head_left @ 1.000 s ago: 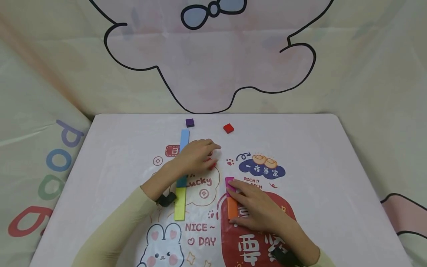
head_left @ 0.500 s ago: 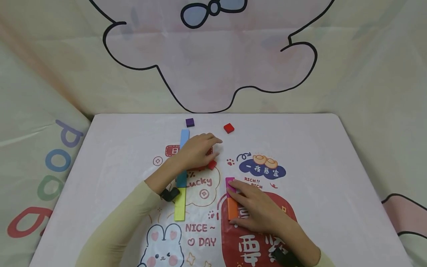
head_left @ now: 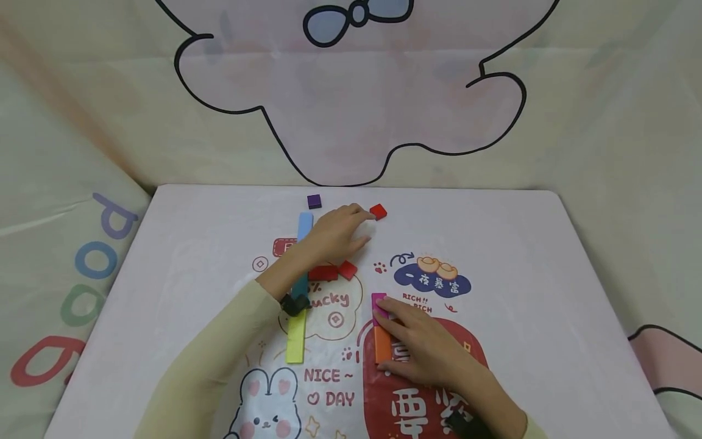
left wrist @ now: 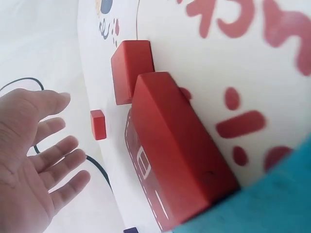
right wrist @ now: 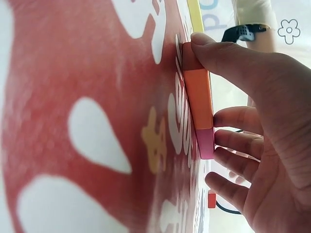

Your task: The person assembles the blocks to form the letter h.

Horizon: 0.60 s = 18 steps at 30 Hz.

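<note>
My left hand [head_left: 341,233] reaches over the table with fingers loosely spread and nothing held. In the head view its fingertips come right up to a far red block [head_left: 378,211]. Below the palm lie a long red block [left wrist: 175,145] and a smaller red block [left wrist: 130,70], end to end. My right hand [head_left: 425,341] rests along an orange block [head_left: 382,346] and a magenta block [head_left: 379,300] that meet in a line. Its thumb touches the orange block's near end, and its fingertips lie against the magenta block.
On the left runs a line of blocks: light blue [head_left: 304,225], teal [head_left: 300,286] and yellow [head_left: 295,341], partly under my left forearm. A small purple block [head_left: 314,202] lies beyond it. The white table [head_left: 521,274] carries printed drawings, with a curtain behind its far edge.
My left hand has moved away from the nearer red blocks, forward and right to the far red block, uncovering the long red one. My right hand stays on the orange and magenta blocks.
</note>
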### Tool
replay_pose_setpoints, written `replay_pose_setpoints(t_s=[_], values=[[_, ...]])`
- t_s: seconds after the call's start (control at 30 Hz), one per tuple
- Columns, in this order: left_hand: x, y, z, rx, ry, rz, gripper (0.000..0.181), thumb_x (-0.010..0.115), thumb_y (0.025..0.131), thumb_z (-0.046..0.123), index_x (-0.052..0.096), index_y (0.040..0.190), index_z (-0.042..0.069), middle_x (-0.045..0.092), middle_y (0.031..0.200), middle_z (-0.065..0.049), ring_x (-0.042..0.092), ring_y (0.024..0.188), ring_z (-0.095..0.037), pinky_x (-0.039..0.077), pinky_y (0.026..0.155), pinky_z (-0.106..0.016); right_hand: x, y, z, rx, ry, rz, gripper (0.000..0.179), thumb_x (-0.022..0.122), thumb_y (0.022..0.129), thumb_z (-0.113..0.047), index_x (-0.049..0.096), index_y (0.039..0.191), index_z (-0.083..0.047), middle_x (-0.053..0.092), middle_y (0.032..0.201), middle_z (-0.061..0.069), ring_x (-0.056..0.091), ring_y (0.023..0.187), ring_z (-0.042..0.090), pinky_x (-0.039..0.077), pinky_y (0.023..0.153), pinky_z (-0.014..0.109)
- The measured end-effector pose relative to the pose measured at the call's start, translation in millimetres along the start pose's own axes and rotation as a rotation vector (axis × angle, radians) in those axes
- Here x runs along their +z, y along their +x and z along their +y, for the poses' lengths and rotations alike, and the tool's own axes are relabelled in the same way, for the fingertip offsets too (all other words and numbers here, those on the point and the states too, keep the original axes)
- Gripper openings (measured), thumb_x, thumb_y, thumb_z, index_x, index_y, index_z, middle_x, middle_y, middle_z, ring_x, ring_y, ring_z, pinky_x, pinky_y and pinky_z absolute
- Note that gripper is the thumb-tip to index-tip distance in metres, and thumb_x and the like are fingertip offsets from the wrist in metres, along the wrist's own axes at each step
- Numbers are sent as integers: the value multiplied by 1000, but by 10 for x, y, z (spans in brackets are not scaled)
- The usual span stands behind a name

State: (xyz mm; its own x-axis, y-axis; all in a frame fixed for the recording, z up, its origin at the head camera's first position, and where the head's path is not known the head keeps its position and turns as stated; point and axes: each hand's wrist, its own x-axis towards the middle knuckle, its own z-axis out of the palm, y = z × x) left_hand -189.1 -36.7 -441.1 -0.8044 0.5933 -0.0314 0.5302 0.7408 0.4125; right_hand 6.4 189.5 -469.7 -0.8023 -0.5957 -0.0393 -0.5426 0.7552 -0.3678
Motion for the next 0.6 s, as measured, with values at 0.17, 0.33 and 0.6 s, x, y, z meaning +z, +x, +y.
replay_pose_setpoints(t_s=[0.17, 0.33, 0.6], values=[[23, 190, 13, 2, 24, 28, 47, 69, 102, 32, 62, 147, 17, 64, 143, -8, 64, 129, -26, 56, 112, -42, 8, -14, 7, 6, -4, 5, 91, 86, 80, -58, 55, 155, -18, 48, 164, 3, 51, 149, 26, 54, 115, 51], [66, 344, 58, -2, 70, 11, 48, 66, 104, 30, 59, 150, 16, 63, 144, -10, 64, 129, -28, 56, 112, -44, 3, -12, 12, -8, -1, 17, 91, 87, 80, -57, 55, 156, -18, 48, 164, 3, 51, 149, 26, 53, 116, 52], [169, 489, 72, -3, 135, -26, 47, 63, 106, 27, 58, 152, 17, 56, 156, -11, 60, 140, -31, 52, 117, -47, -5, -8, 13, -15, 3, 11, 91, 86, 81, -58, 55, 156, -18, 47, 165, 3, 50, 150, 26, 51, 118, 52]])
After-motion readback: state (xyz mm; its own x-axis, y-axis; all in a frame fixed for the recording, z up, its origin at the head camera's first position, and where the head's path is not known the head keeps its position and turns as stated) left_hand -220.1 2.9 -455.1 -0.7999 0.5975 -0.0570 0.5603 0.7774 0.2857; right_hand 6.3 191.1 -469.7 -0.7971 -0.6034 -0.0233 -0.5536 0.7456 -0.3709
